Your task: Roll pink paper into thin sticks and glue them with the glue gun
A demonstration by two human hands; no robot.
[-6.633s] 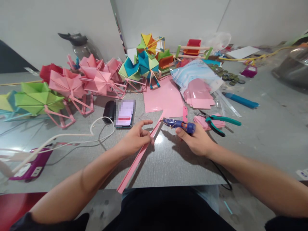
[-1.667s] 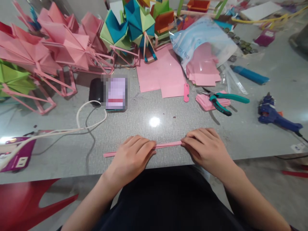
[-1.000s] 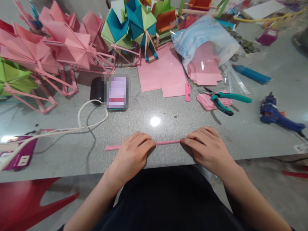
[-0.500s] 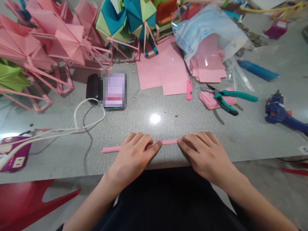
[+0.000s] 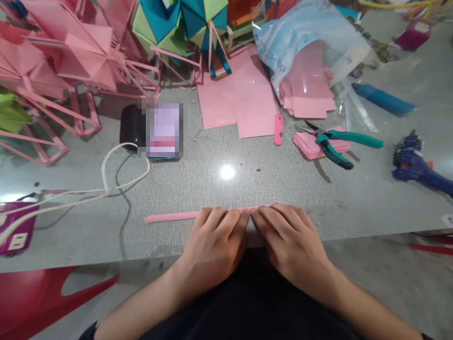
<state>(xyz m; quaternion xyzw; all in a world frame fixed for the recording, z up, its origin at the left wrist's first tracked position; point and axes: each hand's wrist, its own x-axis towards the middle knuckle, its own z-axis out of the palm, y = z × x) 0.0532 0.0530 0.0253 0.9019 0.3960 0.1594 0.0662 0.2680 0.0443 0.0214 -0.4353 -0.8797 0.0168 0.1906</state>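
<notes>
A narrow folded strip of pink paper (image 5: 171,217) lies along the table near its front edge. My left hand (image 5: 217,241) is closed on the strip's middle, its fingertips pressed along the paper. Right beside it, my right hand (image 5: 292,236) grips the strip toward its right end, fingers together. The fingertips of both hands nearly meet over the paper. The strip's left part shows bare; its right end is hidden under my right hand.
Pliers (image 5: 331,141) rest on stacked pink paper pieces (image 5: 306,144). Nearby are a pink cutter (image 5: 279,130), pink sheets (image 5: 244,104), a plastic bag (image 5: 311,38) and a blue glue gun (image 5: 414,160). A phone (image 5: 164,130), white cable (image 5: 106,174) and folded-paper models (image 5: 88,52) occupy the left.
My left hand has slid right along the strip, closing the gap to my right hand. More of the strip's left part is now uncovered.
</notes>
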